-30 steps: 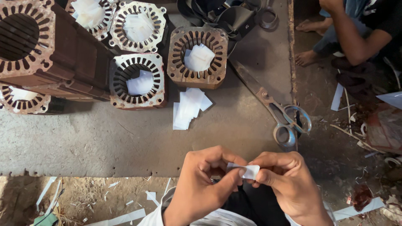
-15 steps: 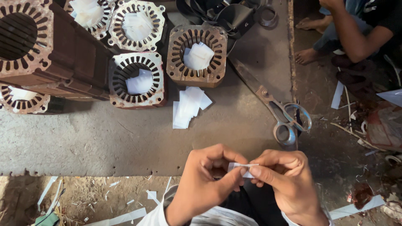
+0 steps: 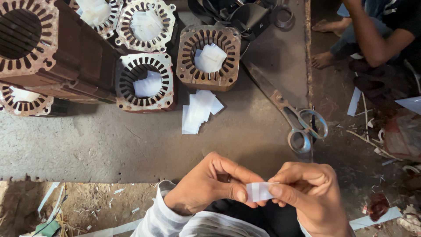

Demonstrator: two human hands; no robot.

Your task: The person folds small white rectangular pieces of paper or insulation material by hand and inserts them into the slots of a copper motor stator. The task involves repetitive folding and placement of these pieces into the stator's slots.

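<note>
Small white paper slip [image 3: 258, 191] pinched low in frame, above the lap, between left hand [image 3: 210, 186] and right hand [image 3: 313, 197]; both grips clenched on its edges by thumb and forefinger. Judged light, thin, flexible, easily creased or torn; best held at opposite edges. Stack of similar slips [image 3: 198, 112] on grey surface [image 3: 109, 145], near scissors [image 3: 291, 116] and slotted metal cores [image 3: 208, 57].
</note>
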